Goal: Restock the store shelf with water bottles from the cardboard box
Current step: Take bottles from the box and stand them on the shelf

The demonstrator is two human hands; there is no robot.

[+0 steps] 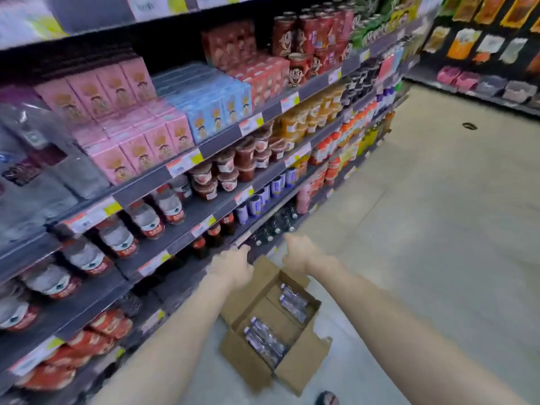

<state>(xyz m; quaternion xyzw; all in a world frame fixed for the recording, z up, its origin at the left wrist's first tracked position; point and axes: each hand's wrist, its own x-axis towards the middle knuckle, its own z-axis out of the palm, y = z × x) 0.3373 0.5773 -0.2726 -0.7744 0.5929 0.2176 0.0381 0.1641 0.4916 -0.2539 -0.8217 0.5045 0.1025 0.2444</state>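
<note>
Both hands reach forward below centre frame, left hand (233, 266) at a lower shelf edge, right hand (298, 252) just beside it toward 3 o'clock; blur hides whether either grips anything. Store shelf (137, 188) fills 8 to 1 o'clock. Cardboard box (248, 363) sits open on the floor (438, 229) at 6 o'clock, water bottles (264, 340) lying inside.

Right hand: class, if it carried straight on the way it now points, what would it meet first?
Probably the dark, white-capped bottles just beyond the right hand, though blur leaves the depth unclear.
</note>
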